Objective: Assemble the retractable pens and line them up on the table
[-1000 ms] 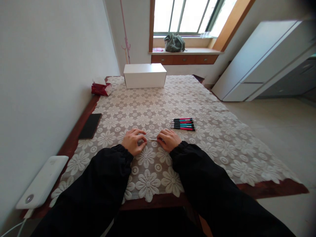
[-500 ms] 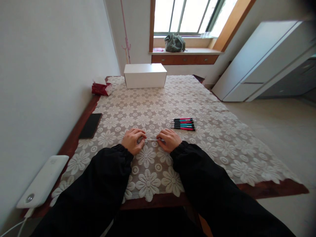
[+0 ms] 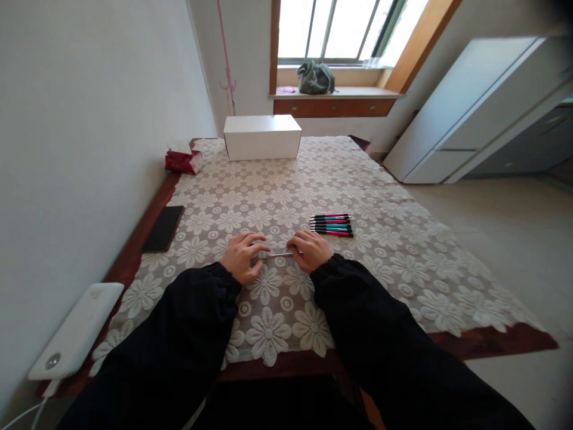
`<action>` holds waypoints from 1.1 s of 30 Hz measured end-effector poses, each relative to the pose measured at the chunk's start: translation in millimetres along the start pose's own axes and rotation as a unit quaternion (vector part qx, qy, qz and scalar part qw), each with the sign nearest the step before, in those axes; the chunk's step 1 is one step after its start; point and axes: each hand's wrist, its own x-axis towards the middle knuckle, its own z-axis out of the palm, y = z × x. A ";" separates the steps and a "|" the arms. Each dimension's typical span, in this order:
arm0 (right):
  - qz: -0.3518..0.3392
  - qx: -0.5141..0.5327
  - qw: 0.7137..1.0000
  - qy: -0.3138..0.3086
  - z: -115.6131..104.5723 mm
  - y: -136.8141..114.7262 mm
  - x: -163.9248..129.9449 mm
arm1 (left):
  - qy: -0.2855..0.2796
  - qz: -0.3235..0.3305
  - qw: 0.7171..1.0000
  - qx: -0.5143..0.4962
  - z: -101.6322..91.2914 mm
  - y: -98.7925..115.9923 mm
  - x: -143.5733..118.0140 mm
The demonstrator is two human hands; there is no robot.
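A thin, pale stick (image 3: 281, 255) lies level between my two hands, low over the tablecloth; its exact kind is too small to make out. My right hand (image 3: 312, 251) has its fingers curled and pinched at the stick's right end. At the left end, my left hand (image 3: 243, 257) has its thumb and fingers spread apart, with the stick's tip close to the thumb. Beyond my right hand lies a row of several mechanical pencils (image 3: 331, 225), pink and teal with black grips, their tips pointing left.
A floral lace tablecloth (image 3: 266, 334) covers the wooden table. A black phone-like slab (image 3: 163, 229) and a white power bank (image 3: 78, 331) with a cable lie along the left edge. Farther back are a red tissue pack (image 3: 182, 162) and a white box (image 3: 263, 144).
My left hand's thumb and fingers have parted from a pinch. My right hand has shifted slightly right, and more of the pale stick shows between the hands.
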 end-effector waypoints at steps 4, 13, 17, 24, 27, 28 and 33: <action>0.037 -0.014 0.999 0.017 -6.7 13.8 0.1 | -0.019 0.006 1.000 0.010 1.0 1.4 -0.4; 0.067 -0.048 0.996 -0.018 -3.9 17.0 -1.3 | -0.026 0.017 0.999 0.009 1.2 2.7 -0.5; 0.068 -0.042 0.997 -0.005 -3.2 14.9 -1.0 | -0.019 0.016 1.000 0.008 1.4 2.8 -0.3; 0.003 -0.019 1.000 0.020 0.0 12.8 -1.7 | -0.008 0.022 1.000 -0.002 0.4 3.4 0.0; -0.013 -0.016 1.000 0.023 -1.4 10.4 -1.9 | -0.011 0.023 1.000 -0.001 0.2 3.5 0.3; -0.014 -0.015 0.999 0.026 -2.2 9.7 -1.7 | -0.015 0.023 1.000 -0.001 0.2 3.4 0.3; -0.022 -0.010 1.000 0.017 -4.6 6.7 -0.5 | -0.041 0.024 0.999 0.011 1.5 2.5 -0.6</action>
